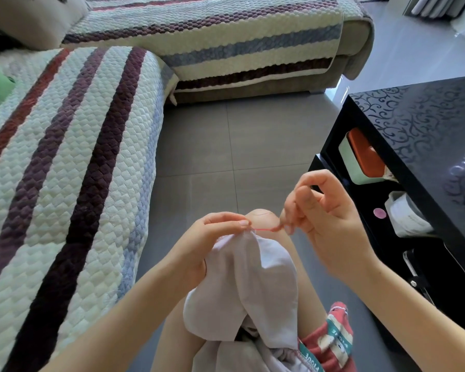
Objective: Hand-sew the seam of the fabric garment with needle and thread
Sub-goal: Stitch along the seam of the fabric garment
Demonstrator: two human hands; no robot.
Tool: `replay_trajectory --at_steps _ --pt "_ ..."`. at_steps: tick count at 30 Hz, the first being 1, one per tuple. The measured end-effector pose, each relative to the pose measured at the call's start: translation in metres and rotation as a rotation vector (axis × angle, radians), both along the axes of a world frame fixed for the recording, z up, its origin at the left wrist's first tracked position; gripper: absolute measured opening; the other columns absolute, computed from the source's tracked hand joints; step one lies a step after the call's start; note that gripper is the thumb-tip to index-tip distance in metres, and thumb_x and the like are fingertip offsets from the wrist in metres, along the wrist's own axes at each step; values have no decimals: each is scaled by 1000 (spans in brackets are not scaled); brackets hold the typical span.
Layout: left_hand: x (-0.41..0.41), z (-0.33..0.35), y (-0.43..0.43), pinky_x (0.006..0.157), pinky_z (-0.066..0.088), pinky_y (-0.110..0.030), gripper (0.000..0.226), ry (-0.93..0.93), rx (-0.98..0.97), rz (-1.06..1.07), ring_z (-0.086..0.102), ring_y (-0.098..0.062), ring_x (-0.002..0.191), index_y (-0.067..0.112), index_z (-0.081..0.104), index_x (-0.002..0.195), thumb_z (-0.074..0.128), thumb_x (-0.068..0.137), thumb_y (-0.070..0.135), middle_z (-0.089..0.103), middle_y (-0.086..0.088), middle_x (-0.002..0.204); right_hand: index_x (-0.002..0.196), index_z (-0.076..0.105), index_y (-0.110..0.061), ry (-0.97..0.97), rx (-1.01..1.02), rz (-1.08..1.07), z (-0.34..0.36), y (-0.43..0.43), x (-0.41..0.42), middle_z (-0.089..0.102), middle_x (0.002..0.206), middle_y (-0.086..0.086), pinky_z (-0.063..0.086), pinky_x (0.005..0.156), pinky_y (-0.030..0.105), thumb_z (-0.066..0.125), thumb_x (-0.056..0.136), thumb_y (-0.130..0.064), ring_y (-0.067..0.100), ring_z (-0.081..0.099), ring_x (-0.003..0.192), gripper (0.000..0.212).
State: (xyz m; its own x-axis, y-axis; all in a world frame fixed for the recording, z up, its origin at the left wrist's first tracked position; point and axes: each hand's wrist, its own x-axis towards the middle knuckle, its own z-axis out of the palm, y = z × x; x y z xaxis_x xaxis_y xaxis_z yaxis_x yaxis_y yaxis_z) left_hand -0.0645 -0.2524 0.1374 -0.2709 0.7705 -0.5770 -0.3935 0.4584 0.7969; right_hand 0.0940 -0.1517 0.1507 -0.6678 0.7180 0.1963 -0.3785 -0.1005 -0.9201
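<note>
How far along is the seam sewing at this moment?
Done: red thread already leaves the garment at its top edge. In hand: left hand pinches that edge; right hand pinches the thread beside it. Left: cannot tell; stitches and needle are too small to see.

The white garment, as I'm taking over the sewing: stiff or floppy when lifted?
Probably floppy: the white garment drapes in soft, drooping folds. Likely light: the left hand holds its edge up with only a fingertip pinch.
</note>
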Motion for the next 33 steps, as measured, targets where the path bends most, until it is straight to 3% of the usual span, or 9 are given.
replay_trajectory --at_steps 5,8,12,17,22,25,29,32,33 --pt "-5 16 17 71 41 -26 1 -337 -5 21 55 -15 70 15 66 63 66 64 14 62 -2 76 84 55 -18 -94 -12 -75 0 17 3 33 53 -5 31 47 22 64 80 -45 12 29 46 28" --pt "-15 32 30 69 34 -30 3 -186 57 -2 55 -15 68 15 62 59 60 59 13 64 -2 74 81 58 -21 -239 76 -145 1 27 1 31 52 -10 29 48 19 66 85 -46 10 26 49 27" --pt "-24 70 47 79 38 -31 14 96 151 -143 54 -12 58 20 57 47 58 61 18 56 1 60 87 56 -12 -429 259 -135 -2 39 -12 34 53 -15 25 49 17 46 95 -17 9 27 53 14" --pt "-31 99 60 54 39 -16 12 360 224 -317 40 -6 47 17 63 54 65 65 21 42 -1 57 86 53 -19 -575 461 -109 -6 46 -33 46 62 -19 31 57 15 45 98 -6 2 38 57 20" --pt "-34 108 62 54 29 -21 13 403 267 -365 34 -8 48 18 70 59 66 70 23 36 2 52 83 52 -23 -533 487 -17 -2 39 -46 47 68 -7 33 62 19 45 90 -19 7 37 62 11" --pt "-37 106 62 55 27 -23 12 408 258 -355 34 -8 47 18 70 59 66 70 23 34 4 49 83 52 -16 -435 472 86 4 32 -43 48 71 -7 33 64 21 45 87 -16 11 38 67 8" --pt "-42 97 64 59 35 -22 12 360 195 -302 39 -9 49 16 68 62 69 74 15 41 4 51 107 46 -9 -253 407 146 12 22 -37 30 63 -2 27 55 20 48 88 -7 14 26 57 19" --pt "-43 78 64 78 45 -28 4 447 78 -230 60 -11 72 18 68 80 71 80 20 62 2 72 101 49 -12 -221 381 37 16 23 -37 35 60 -7 30 55 16 46 92 -8 10 30 55 10" --pt "-44 68 62 82 46 -30 14 519 27 -232 62 -13 82 19 67 87 74 79 28 65 1 83 93 51 -11 -220 375 -9 17 24 -36 41 62 -11 34 57 17 46 93 -10 9 36 57 5"
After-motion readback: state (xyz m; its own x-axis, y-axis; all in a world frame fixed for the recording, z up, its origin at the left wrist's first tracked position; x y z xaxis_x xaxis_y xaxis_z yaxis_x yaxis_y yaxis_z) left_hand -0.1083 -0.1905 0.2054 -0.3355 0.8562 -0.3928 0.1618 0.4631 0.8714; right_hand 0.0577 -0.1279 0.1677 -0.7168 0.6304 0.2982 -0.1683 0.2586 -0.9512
